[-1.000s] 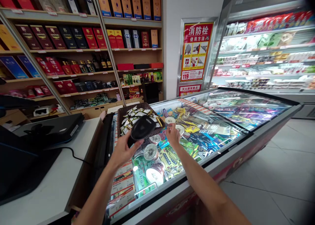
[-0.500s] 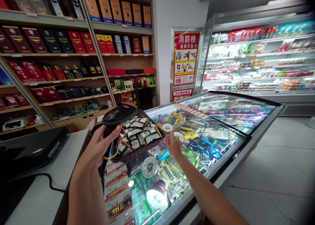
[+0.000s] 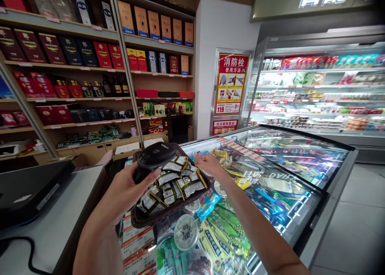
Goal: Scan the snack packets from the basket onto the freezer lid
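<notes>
Left hand point(image 3: 128, 191) around scanner point(image 3: 156, 154) over left edge of basket point(image 3: 150, 222), wide freezer glass point(image 3: 288, 203) rightward.

Glass-topped freezer point(image 3: 326, 213); dark woven basket point(image 3: 171, 213) on top.

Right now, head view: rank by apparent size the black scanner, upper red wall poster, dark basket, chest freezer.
1. Chest freezer
2. Dark basket
3. Upper red wall poster
4. Black scanner, handle partly hidden by the left hand

The poster is farther away, so its true rank is unsure.
</notes>
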`<state>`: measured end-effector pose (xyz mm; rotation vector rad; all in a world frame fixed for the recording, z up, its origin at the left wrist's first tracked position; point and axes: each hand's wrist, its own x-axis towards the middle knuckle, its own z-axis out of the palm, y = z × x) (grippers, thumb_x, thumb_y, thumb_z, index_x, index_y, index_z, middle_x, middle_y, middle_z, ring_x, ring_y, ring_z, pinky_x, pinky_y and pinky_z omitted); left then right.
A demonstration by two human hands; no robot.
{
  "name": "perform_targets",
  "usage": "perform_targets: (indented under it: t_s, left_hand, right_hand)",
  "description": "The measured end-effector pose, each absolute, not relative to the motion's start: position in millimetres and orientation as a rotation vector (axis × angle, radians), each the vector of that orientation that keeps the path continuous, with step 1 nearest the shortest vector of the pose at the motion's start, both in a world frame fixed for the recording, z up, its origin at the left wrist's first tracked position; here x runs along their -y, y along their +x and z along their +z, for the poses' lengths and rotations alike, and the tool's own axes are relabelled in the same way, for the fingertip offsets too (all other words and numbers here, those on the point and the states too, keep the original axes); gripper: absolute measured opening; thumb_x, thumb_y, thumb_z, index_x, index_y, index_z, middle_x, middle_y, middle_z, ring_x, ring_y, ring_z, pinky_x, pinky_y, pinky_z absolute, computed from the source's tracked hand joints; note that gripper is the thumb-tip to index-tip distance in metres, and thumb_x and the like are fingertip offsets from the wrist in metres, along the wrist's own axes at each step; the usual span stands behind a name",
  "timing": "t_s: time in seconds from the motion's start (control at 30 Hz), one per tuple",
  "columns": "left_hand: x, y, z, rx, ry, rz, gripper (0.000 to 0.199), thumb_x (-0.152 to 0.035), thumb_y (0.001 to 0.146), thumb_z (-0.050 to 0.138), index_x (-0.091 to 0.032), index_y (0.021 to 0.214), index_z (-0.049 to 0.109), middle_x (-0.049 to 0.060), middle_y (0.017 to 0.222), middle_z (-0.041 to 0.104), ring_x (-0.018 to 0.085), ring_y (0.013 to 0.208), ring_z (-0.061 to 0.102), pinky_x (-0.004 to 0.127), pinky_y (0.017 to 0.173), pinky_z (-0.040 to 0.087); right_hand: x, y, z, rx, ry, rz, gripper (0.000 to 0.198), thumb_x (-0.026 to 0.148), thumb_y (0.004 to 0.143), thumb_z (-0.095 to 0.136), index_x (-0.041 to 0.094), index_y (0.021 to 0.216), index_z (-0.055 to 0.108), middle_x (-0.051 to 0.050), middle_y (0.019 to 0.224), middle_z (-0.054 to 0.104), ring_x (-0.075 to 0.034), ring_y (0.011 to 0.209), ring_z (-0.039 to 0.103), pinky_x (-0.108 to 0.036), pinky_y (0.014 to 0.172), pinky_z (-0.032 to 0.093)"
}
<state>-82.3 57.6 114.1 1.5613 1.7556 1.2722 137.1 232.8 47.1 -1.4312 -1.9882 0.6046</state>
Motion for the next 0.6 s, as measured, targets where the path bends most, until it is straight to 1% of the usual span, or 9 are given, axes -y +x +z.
perform_targets:
  t_s: [0.07, 0.1, 0.17, 0.2, 0.27, 0.3, 0.4, 0.47, 0.6]
  left_hand:
    - [-60.8, -84.5, 112.5, -1.754, 1.540, 1.243, 0.043, -0.063, 0.068, 0.073, -0.022, 0.079, 0.064, -0.004, 0.050, 0.050, 0.014, 0.045, 0.045, 0.023, 0.043, 0.030]
    - [-63.1, -85.0, 111.9, -1.758, 1.529, 1.239, 0.044, -0.063, 0.069, 0.072, -0.022, 0.081, 0.065, -0.004, 0.050, 0.049, 0.014, 0.045, 0.045, 0.023, 0.042, 0.030]
    - [-67.8, -84.6, 110.7, -1.773, 1.516, 1.216, 0.045, -0.064, 0.069, 0.071, -0.022, 0.081, 0.065, -0.004, 0.048, 0.049, 0.014, 0.044, 0.044, 0.023, 0.042, 0.028]
    - [-69.8, -83.6, 110.2, -1.783, 1.515, 1.202, 0.045, -0.064, 0.069, 0.071, -0.022, 0.080, 0.065, -0.004, 0.046, 0.049, 0.014, 0.043, 0.043, 0.023, 0.042, 0.027]
    - [-72.1, -79.9, 109.6, -1.798, 1.515, 1.209, 0.044, -0.065, 0.068, 0.071, -0.022, 0.077, 0.065, -0.004, 0.045, 0.048, 0.014, 0.043, 0.042, 0.023, 0.042, 0.025]
    - [-72.4, -77.4, 109.5, -1.798, 1.511, 1.229, 0.044, -0.065, 0.068, 0.071, -0.022, 0.075, 0.065, -0.004, 0.044, 0.048, 0.013, 0.043, 0.042, 0.023, 0.043, 0.025]
    - [-71.5, -70.0, 109.7, -1.771, 1.461, 1.289, 0.047, -0.068, 0.068, 0.068, -0.021, 0.075, 0.064, -0.004, 0.045, 0.048, 0.013, 0.044, 0.042, 0.023, 0.044, 0.027]
    - [-71.5, -67.0, 109.9, -1.725, 1.425, 1.286, 0.048, -0.069, 0.068, 0.067, -0.022, 0.077, 0.062, -0.005, 0.047, 0.048, 0.014, 0.045, 0.042, 0.024, 0.045, 0.029]
    - [-77.0, -65.1, 107.6, -1.649, 1.388, 1.241, 0.044, -0.064, 0.066, 0.073, -0.023, 0.074, 0.058, -0.006, 0.050, 0.050, 0.013, 0.046, 0.043, 0.023, 0.047, 0.031]
  right_hand:
    - [-234.3, 119.3, 38.0, 1.986, -1.451, 0.667, 0.066, 0.067, 0.093, 0.034, 0.021, 0.058, 0.067, -0.008, 0.058, 0.060, -0.021, 0.063, 0.058, -0.029, 0.061, 0.036]
    - [-234.3, 110.3, 32.3, 1.974, -1.469, 0.649, 0.067, 0.069, 0.092, 0.035, 0.021, 0.053, 0.063, -0.008, 0.056, 0.058, -0.021, 0.063, 0.058, -0.030, 0.062, 0.036]
    - [-234.5, 94.4, 21.5, 1.952, -1.488, 0.617, 0.064, 0.070, 0.087, 0.045, 0.021, 0.046, 0.053, -0.007, 0.053, 0.054, -0.021, 0.063, 0.057, -0.030, 0.062, 0.036]
    - [-235.1, 88.7, 17.1, 1.936, -1.467, 0.641, 0.060, 0.068, 0.083, 0.053, 0.021, 0.045, 0.050, -0.005, 0.052, 0.051, -0.021, 0.063, 0.056, -0.029, 0.061, 0.035]
    - [-237.7, 83.6, 11.7, 1.883, -1.332, 0.787, 0.049, 0.059, 0.079, 0.063, 0.021, 0.052, 0.050, -0.001, 0.054, 0.049, -0.018, 0.061, 0.053, -0.027, 0.059, 0.035]
    - [-239.6, 84.6, 11.0, 1.838, -1.230, 0.877, 0.043, 0.055, 0.079, 0.064, 0.020, 0.057, 0.052, 0.001, 0.057, 0.049, -0.016, 0.061, 0.052, -0.025, 0.058, 0.035]
    - [-246.6, 100.1, 17.6, 1.641, -0.980, 1.071, 0.030, 0.047, 0.082, 0.058, 0.021, 0.072, 0.051, 0.004, 0.064, 0.052, -0.012, 0.062, 0.050, -0.022, 0.057, 0.040]
    - [-251.3, 117.8, 27.7, 1.527, -0.945, 1.118, 0.026, 0.046, 0.084, 0.055, 0.022, 0.077, 0.048, 0.004, 0.067, 0.053, -0.012, 0.061, 0.051, -0.022, 0.056, 0.044]
    - [-257.7, 156.3, 49.6, 1.446, -1.027, 1.055, 0.021, 0.042, 0.086, 0.053, 0.023, 0.078, 0.047, 0.004, 0.066, 0.054, -0.014, 0.059, 0.054, -0.023, 0.050, 0.047]
